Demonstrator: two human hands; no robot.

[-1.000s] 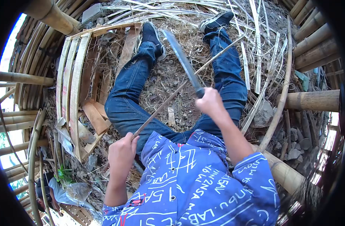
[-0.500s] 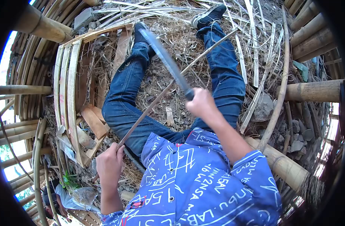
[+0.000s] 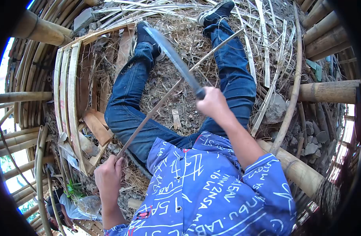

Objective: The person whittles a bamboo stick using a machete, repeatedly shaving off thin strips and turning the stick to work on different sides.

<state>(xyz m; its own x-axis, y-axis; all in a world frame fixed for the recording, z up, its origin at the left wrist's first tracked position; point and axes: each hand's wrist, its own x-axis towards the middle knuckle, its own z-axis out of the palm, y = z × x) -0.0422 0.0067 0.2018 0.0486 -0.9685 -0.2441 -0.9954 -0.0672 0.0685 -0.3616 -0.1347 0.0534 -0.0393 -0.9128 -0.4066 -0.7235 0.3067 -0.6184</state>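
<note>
My left hand (image 3: pixel 108 173) is closed round the near end of a long thin strip (image 3: pixel 149 115), which slants up and right across my legs. My right hand (image 3: pixel 212 103) grips the dark handle of a long knife (image 3: pixel 173 58). Its blade points up and left towards my shoe and crosses the strip near the strip's middle. The blade is slightly blurred. The strip's far end lies over my jeans (image 3: pixel 235 63) near the shin.
A wooden slatted crate (image 3: pixel 73 86) stands at the left. Pale split strips (image 3: pixel 265 47) and fibres cover the ground. Bamboo poles (image 3: pixel 330 92) flank both sides, with a broken rock (image 3: pixel 275 110) at the right. Another person (image 3: pixel 64 206) is at the lower left.
My left hand has moved a little down and left with the strip, drawing it the same way. My right hand and the knife have shifted slightly.
</note>
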